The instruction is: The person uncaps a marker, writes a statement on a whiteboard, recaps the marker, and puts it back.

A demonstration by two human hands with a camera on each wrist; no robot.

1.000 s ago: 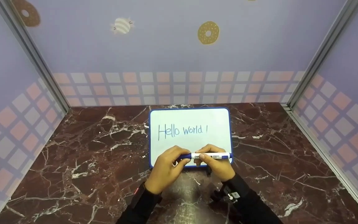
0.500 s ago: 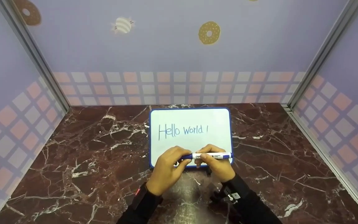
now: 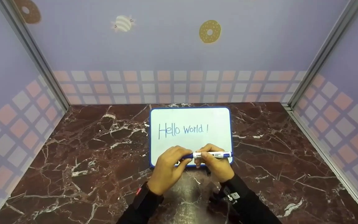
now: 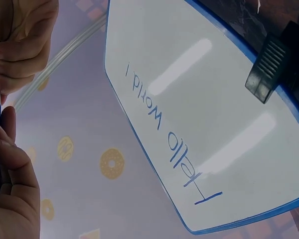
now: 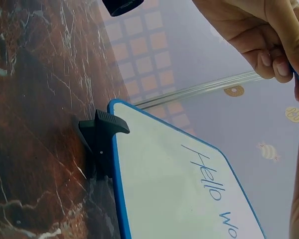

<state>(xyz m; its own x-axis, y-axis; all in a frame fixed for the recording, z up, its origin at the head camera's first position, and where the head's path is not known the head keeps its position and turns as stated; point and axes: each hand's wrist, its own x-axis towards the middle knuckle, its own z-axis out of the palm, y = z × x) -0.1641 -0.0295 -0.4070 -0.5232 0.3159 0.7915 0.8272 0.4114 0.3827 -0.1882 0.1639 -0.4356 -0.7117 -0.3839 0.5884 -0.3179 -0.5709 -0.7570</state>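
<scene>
A white marker [image 3: 208, 155] with a blue cap lies level across both hands in the head view. My left hand [image 3: 168, 169] pinches the blue cap [image 3: 187, 156] between thumb and fingers. The white barrel is gripped by my right hand [image 3: 218, 165], thumb along its near side. Beyond and partly behind the hands is a whiteboard [image 3: 191, 115] with a blue frame, bearing "Hello world !" in blue handwriting. At its near edge the wrist views show a dark clip-like holder [image 5: 102, 137] hooked over the frame. The marker's tip is hidden.
Dark red marbled tabletop [image 3: 89, 161] runs all round the board. Behind stands a lilac wall [image 3: 166, 46] with printed doughnuts and a checked band, and side walls [image 3: 337, 102] meet it at metal corner strips. Black sleeves cover both forearms.
The marker has shifted very slightly to the right together with the fingers. Both hands keep the same hold on it, and the whiteboard stays where it was.
</scene>
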